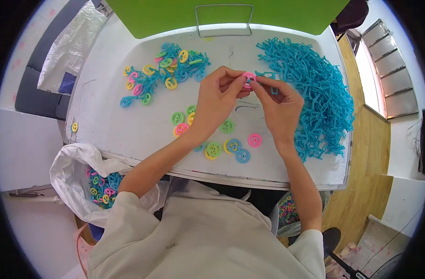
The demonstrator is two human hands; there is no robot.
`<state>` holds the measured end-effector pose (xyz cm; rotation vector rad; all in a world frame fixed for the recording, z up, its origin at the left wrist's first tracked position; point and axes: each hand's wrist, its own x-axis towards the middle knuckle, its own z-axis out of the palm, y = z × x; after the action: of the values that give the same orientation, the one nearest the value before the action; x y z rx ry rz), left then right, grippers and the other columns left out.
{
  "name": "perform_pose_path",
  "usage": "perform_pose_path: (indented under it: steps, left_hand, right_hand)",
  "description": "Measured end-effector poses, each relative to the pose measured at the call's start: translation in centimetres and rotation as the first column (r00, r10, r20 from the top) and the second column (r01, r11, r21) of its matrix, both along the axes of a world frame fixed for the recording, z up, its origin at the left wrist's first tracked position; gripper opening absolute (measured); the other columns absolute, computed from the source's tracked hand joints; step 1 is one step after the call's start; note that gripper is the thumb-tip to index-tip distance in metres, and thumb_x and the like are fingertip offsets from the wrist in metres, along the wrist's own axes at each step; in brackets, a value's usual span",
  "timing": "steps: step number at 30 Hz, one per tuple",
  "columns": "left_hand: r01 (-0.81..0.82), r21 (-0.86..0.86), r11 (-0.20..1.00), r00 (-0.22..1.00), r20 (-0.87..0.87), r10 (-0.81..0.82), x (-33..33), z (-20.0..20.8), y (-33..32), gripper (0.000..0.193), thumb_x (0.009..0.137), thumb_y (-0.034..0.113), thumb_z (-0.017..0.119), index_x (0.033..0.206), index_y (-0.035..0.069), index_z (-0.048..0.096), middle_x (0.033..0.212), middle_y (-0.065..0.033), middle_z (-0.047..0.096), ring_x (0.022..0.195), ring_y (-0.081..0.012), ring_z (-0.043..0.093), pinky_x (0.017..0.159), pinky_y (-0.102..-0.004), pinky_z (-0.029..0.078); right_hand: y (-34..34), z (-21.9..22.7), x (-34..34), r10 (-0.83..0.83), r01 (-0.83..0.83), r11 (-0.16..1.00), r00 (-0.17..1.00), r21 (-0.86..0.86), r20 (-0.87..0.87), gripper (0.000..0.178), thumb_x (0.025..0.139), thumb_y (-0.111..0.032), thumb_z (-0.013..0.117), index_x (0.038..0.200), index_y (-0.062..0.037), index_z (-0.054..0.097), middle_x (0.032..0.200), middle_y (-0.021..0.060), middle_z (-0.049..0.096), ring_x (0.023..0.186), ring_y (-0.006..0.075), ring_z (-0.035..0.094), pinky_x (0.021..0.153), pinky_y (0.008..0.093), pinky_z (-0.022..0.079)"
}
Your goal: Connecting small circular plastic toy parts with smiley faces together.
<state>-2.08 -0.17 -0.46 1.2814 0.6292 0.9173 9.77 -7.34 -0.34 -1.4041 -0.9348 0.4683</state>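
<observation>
Near the table's middle, my left hand [220, 95] pinches a pink toy wheel [248, 76] between thumb and fingers. My right hand [283, 109] is closed too, its fingertips meeting the wheel's right side. Small blue plastic clips [274, 91] show among the right fingers, and another blue clip [267, 74] sticks out just beyond them. A bit of blue shows at the wheel's hub; whether a clip is seated in it I cannot tell. Below my hands lie loose green, yellow, blue and pink wheels, among them a pink wheel [255, 140] and a blue wheel [243, 156].
A large heap of blue clips [321, 97] covers the table's right side. At the far left lies a pile of clips joined with wheels [168, 69]. A green panel [175, 16] with a wire handle [224, 35] borders the back. A white bag [71, 179] of coloured pieces hangs at the front left.
</observation>
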Motion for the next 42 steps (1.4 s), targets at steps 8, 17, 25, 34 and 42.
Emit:
perform_pose_path:
  steps: [8, 17, 25, 34, 42]
  left_hand:
    - [0.045, -0.018, 0.999, 0.999, -0.004, -0.045, -0.1, -0.7, 0.6, 0.016, 0.094, 0.009, 0.055, 0.101, -0.004, 0.057, 0.101, -0.0123, 0.063, 0.092, -0.0167, 0.064, 0.084, -0.03, 0.055]
    - [-0.133, 0.447, 0.885, 0.977, -0.093, 0.193, 0.5, 0.1, -0.6, 0.014, 0.089, 0.002, 0.059, 0.102, -0.003, 0.059, 0.101, -0.0107, 0.063, 0.093, -0.0181, 0.064, 0.083, -0.0299, 0.056]
    - [0.003, 0.536, 0.844, 0.979, -0.173, 0.106, 0.8, 0.5, -1.6, 0.021, 0.076, 0.004, 0.071, 0.095, 0.005, 0.063, 0.092, -0.011, 0.058, 0.085, -0.0262, 0.061, 0.07, -0.0323, 0.054]
    - [0.652, 0.546, 0.526, 0.733, -0.631, -0.254, -0.2, -2.2, -1.3, 0.021, 0.071, 0.012, 0.075, 0.087, 0.006, 0.061, 0.087, -0.0088, 0.057, 0.083, -0.0252, 0.057, 0.078, -0.0366, 0.045]
    - [0.124, 0.07, 0.99, 0.965, -0.242, -0.103, -0.2, -0.2, 1.0, 0.018, 0.086, 0.013, 0.066, 0.096, 0.0, 0.059, 0.087, -0.009, 0.062, 0.074, -0.0158, 0.065, 0.063, -0.0262, 0.053]
  right_hand:
    - [0.1, -0.2, 1.3, 0.125, -0.133, 0.987, 0.988, -0.095, -0.09, 0.013, 0.08, -0.005, 0.072, 0.091, 0.0023, 0.07, 0.089, 0.0057, 0.067, 0.077, 0.0076, 0.06, 0.066, 0.0189, 0.047]
    - [0.4, -0.8, 1.4, 0.186, -0.209, 0.977, 0.923, -0.033, -0.336, 0.039, 0.092, -0.018, 0.059, 0.123, -0.001, 0.041, 0.104, 0.0107, 0.06, 0.096, 0.0151, 0.061, 0.083, 0.0268, 0.051]
    - [0.5, 0.1, 1.7, 0.133, -0.062, 0.989, 0.765, 0.134, -0.63, 0.035, 0.093, -0.011, 0.055, 0.123, 0.0009, 0.043, 0.103, 0.0102, 0.059, 0.094, 0.0172, 0.062, 0.086, 0.0283, 0.05]
    - [0.3, 0.2, 3.5, 0.16, -0.161, 0.986, 0.855, 0.041, -0.493, 0.031, 0.092, -0.011, 0.057, 0.121, -0.0008, 0.053, 0.088, -0.0002, 0.057, 0.056, 0.0018, 0.028, 0.05, 0.0213, 0.025]
    - [0.5, 0.1, 2.7, 0.089, -0.114, 0.985, 0.978, -0.128, -0.19, 0.022, 0.085, -0.018, 0.069, 0.096, 0.0012, 0.068, 0.076, 0.004, 0.065, 0.066, 0.008, 0.06, 0.056, 0.0194, 0.043]
